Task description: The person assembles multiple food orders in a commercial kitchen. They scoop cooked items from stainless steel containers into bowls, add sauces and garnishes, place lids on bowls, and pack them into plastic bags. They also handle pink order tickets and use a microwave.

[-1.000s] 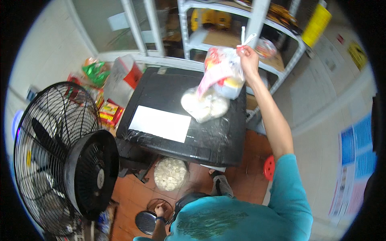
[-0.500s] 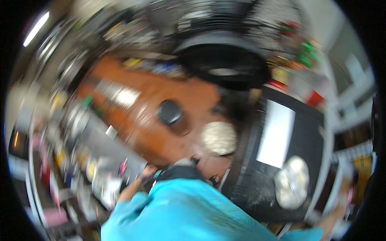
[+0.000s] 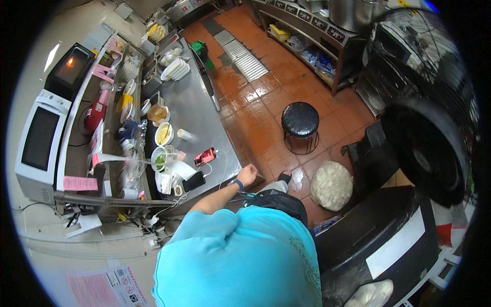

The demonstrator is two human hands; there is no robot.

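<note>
Camera view has swung toward counter since earlier frame; left hand (image 3: 248,175) now beside it. Red-screened phone (image 3: 205,157) lies ahead-left of left hand on steel counter (image 3: 204,127), white cable (image 3: 226,166) between. Fingers loosely curled; can't tell if holding anything. Right hand out of view. Black stool (image 3: 300,112) ahead-right of left hand. Risk: sleeve-side sweep snags loose cable, drags phone off edge.

Left hand (image 3: 248,175) seemingly loosely curled
</note>
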